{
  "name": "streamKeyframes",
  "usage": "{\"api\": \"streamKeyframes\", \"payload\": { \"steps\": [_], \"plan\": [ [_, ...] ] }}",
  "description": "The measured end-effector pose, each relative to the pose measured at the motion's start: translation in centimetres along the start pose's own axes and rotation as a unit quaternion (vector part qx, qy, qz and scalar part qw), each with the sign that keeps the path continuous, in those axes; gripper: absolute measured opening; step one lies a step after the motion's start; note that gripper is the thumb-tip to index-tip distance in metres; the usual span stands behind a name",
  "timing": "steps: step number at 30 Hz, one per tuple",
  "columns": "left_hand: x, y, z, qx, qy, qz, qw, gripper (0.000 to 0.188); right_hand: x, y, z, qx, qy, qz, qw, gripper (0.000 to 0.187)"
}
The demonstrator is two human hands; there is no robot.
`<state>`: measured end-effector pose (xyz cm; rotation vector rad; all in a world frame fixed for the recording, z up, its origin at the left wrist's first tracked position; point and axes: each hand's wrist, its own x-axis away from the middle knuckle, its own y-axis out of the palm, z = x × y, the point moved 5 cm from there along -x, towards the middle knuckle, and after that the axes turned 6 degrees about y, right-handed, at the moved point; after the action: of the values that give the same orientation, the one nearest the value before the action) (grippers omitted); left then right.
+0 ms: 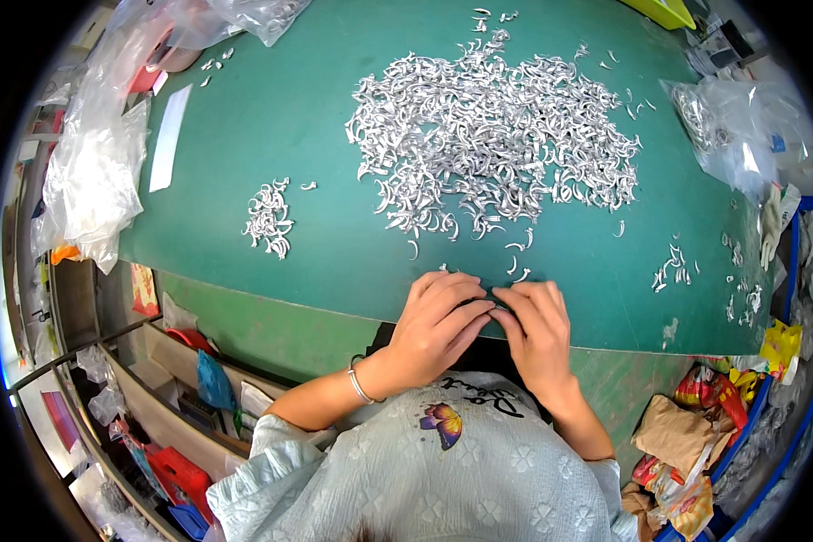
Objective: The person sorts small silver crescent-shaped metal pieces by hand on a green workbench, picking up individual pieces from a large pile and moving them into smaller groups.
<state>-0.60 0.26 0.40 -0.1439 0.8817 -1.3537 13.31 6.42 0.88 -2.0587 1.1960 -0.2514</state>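
Note:
At the table's near edge, my left hand and my right hand meet with their fingertips together. A small grey piece is pinched between them; the fingers cover most of it, so its shape is hard to tell. Just beyond my hands, a few loose curved metal pieces lie on the green tabletop. Farther out spreads a large heap of such small silvery curved pieces. Left of the heap sits a smaller pile of the same kind.
More scattered pieces lie at the right. A white strip and clear plastic bags occupy the left side; another clear bag is at the far right. Below the table stand a drawer-like box and a brown paper bag.

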Motion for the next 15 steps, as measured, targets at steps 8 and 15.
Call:
{"api": "streamKeyframes", "payload": {
  "steps": [8,15],
  "plan": [
    [-0.3,1.4,0.5,-0.053,-0.017,-0.065,0.996,0.028,-2.9,-0.2,0.5,0.101,-0.021,0.019,0.994,0.032],
    [0.0,-0.3,-0.6,-0.093,-0.055,-0.048,0.993,0.027,-0.6,-2.0,2.4,0.088,-0.030,0.027,0.995,0.027]
  ]
}}
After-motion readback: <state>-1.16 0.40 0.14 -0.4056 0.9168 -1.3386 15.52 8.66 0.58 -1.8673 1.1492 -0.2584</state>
